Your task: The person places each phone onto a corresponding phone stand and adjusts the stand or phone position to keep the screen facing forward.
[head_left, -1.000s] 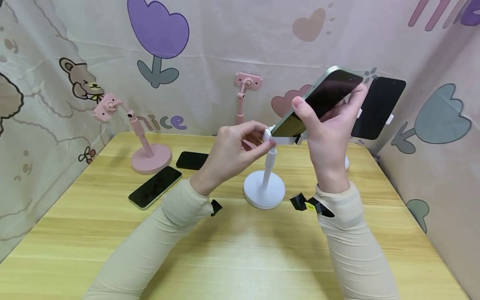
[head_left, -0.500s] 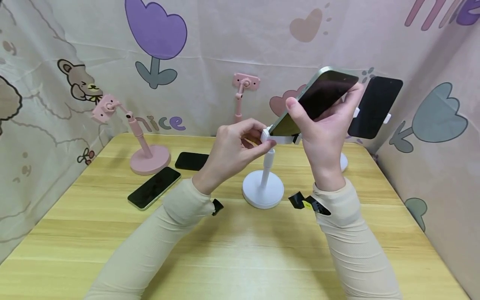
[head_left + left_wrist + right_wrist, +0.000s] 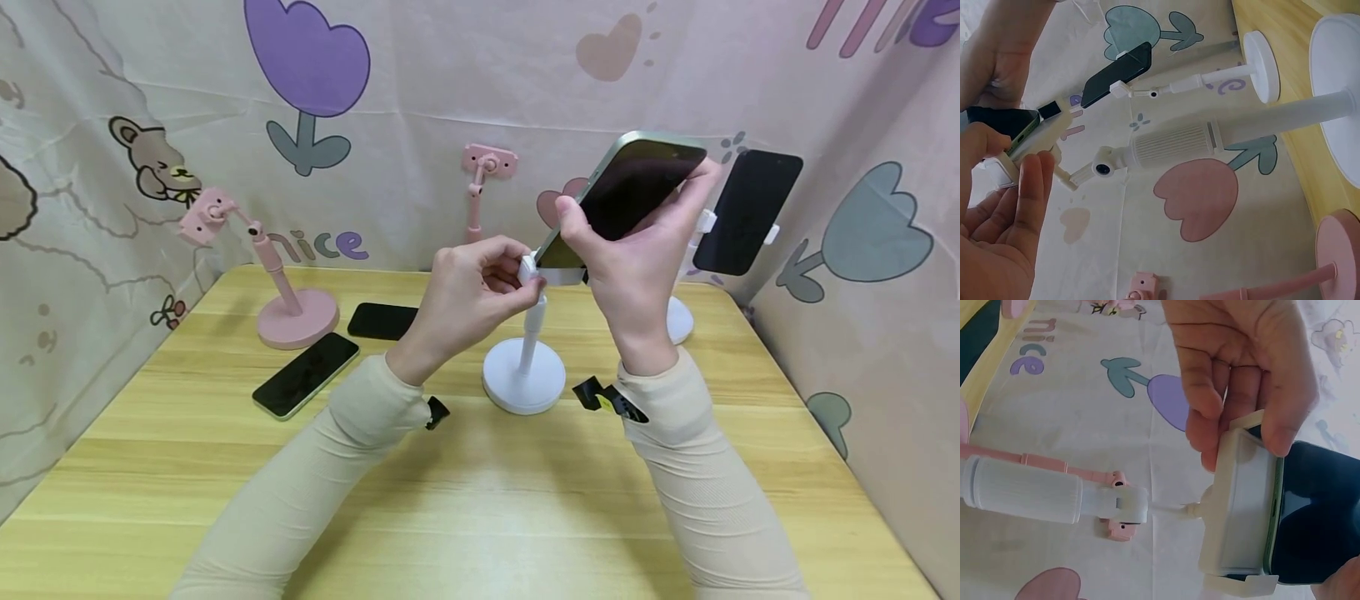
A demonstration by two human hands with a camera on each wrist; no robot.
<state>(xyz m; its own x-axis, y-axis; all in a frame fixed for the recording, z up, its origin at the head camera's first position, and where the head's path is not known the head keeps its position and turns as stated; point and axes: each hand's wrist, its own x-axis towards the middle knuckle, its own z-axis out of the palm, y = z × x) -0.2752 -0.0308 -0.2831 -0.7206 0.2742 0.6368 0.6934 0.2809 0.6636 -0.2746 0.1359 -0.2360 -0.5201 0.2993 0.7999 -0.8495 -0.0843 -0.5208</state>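
A green-edged phone (image 3: 637, 187) with a dark screen is in my right hand (image 3: 648, 267), thumb on one long edge and fingers behind. Its lower end meets the clamp (image 3: 528, 268) of a white phone stand (image 3: 523, 377). My left hand (image 3: 472, 300) grips the end of this clamp between thumb and fingers. In the right wrist view, the phone's edge lies along the white clamp plate (image 3: 1229, 506), between its two end lips. The left thumb there touches the phone's corner. Part of the clamp is hidden behind the phone in the head view.
Two phones lie on the table left of the stand: a light-edged one (image 3: 306, 375) and a black one (image 3: 382, 321). A pink stand (image 3: 297, 318) stands behind them, another pink stand (image 3: 489, 162) further back. At right, a white stand (image 3: 679, 321) bears a phone (image 3: 748, 212).
My right hand has moved a little left with the phone, toward the clamp. The left hand keeps its hold on the clamp. The head view has shifted slightly.
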